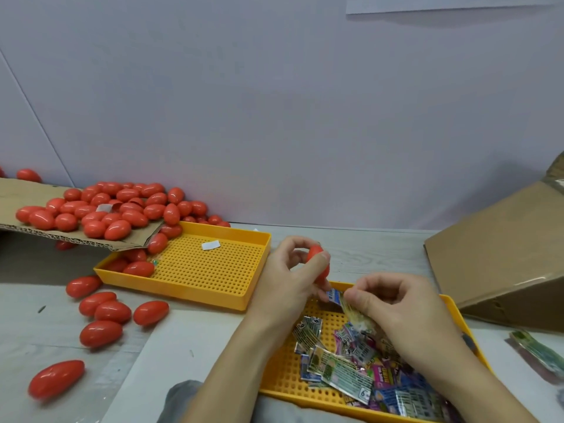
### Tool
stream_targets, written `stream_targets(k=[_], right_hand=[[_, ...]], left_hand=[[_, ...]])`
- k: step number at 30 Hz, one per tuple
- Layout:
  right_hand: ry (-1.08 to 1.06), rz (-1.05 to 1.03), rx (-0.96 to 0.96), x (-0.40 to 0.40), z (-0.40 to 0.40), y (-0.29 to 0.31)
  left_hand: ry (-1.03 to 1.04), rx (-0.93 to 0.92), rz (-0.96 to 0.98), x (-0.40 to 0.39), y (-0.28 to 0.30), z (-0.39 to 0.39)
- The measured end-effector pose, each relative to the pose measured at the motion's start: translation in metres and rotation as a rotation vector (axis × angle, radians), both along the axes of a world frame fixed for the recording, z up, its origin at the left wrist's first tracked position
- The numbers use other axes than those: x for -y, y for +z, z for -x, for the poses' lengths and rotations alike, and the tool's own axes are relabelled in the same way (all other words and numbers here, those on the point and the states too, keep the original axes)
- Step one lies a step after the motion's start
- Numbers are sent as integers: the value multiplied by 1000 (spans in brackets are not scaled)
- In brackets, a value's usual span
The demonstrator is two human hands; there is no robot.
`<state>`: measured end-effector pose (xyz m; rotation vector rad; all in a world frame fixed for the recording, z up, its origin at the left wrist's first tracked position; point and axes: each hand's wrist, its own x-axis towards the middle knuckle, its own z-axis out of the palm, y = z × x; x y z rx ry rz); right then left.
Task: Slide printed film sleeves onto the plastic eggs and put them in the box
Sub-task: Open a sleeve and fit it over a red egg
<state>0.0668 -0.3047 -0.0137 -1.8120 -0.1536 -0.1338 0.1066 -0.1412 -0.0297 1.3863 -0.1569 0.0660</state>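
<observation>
A person's left hand (287, 279) grips a red plastic egg (319, 265) upright above the far edge of the near yellow perforated tray (283, 367), fingers (319, 264) curled round it so only its top and lower side show. Just right of the egg, the right hand (393, 306) pinches a printed film sleeve (355, 311) between thumb and curled fingers, its open end turned toward the egg's lower tip; whether the two touch cannot be told. Loose sleeves (341, 367) lie heaped in that tray below the hands. Beyond it, to the left, a second yellow tray (195, 267) holds a few eggs spilling from a cardboard flap (76, 236) piled with many more (103, 209). Other eggs (106, 312) lie on the table (366, 242) left of the near tray. A cardboard box (500, 254) stands to its right.
</observation>
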Motion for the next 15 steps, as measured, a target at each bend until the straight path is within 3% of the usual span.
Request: stream_targets(k=[5, 15], right_hand=[[-145, -39, 14, 2, -4, -3], [-166, -174, -39, 1, -8, -9]], left_hand=[[-135, -34, -18, 2, -1, 2], [-263, -67, -48, 5, 2, 5]])
